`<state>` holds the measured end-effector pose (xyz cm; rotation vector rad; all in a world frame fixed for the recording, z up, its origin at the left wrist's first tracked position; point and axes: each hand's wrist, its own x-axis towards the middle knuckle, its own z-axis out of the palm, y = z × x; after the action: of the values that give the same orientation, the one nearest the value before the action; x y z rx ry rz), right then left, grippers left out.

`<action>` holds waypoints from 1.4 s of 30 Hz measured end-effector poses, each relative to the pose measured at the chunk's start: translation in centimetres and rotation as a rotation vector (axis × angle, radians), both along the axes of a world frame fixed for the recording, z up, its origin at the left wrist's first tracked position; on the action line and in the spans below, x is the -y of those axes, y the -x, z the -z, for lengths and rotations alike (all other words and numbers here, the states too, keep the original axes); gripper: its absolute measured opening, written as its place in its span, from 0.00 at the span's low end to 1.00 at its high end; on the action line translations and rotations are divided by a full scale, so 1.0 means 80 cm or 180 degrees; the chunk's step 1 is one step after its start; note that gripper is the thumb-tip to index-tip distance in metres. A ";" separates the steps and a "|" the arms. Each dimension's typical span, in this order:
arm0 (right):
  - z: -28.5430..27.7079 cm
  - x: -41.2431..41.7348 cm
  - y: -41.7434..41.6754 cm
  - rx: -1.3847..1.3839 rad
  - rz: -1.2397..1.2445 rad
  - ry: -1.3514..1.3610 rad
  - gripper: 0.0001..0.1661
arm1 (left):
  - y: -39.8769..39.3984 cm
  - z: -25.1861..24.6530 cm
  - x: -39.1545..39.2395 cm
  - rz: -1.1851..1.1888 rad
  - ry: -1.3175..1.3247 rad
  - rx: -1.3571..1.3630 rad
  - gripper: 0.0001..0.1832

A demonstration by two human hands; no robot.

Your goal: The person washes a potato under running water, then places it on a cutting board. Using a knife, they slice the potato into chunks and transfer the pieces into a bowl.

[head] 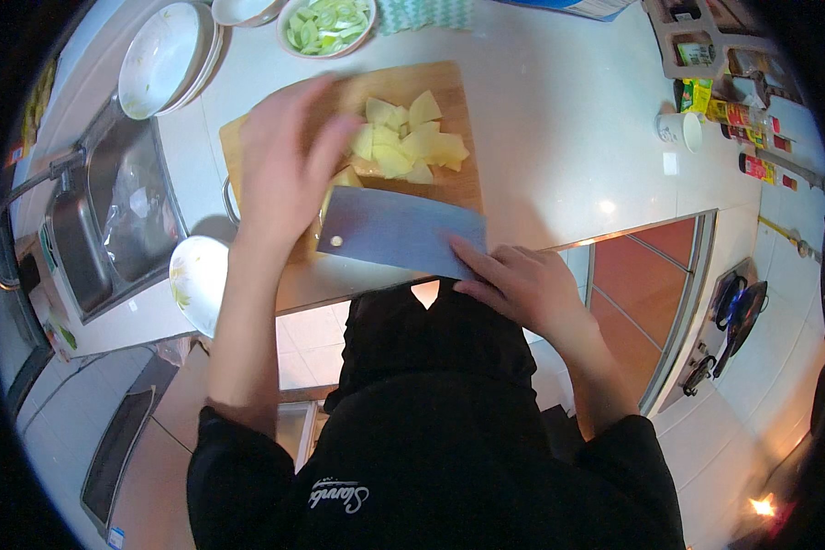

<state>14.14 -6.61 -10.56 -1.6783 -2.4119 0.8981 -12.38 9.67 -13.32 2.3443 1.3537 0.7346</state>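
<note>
My right hand (522,282) grips a broad cleaver (399,223), its forefinger laid along the flat of the blade. The blade lies nearly flat over the near side of a wooden cutting board (464,103). Thin pale-yellow slices, apparently potato (392,148), are piled on the board. A thicker yellow piece (346,179) shows just behind the blade, partly covered by it. Blurred by motion, my left hand (285,158) is over the board's left part, thumb and fingers apart, left of the slices. Nothing is visible in it.
Left are a patterned bowl (199,285), stacked dishes (161,62) and a steel sink (134,227) containing a clear plastic bag. Behind the board stands a bowl of sliced green vegetable (326,27). A paper cup (680,132) and sauce bottles (763,168) stand right, beyond them a lit gas stove (735,306).
</note>
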 end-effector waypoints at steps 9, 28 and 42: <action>-0.006 0.020 0.055 -0.1975 0.2139 0.2132 0.27 | 0.016 0.044 0.145 -0.0506 0.0747 0.0251 0.33; 0.021 -0.022 0.060 -0.2431 0.2301 0.2098 0.27 | -0.027 0.031 0.141 -0.1067 0.1171 0.0769 0.34; 0.106 0.043 0.003 -0.3627 0.3638 0.1364 0.31 | -0.132 0.095 0.052 -0.1604 0.0511 0.0667 0.32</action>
<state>13.89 -10.04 -19.02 -1.5312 -0.4339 1.4839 -1.86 5.52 -20.89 1.7580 1.8468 0.9362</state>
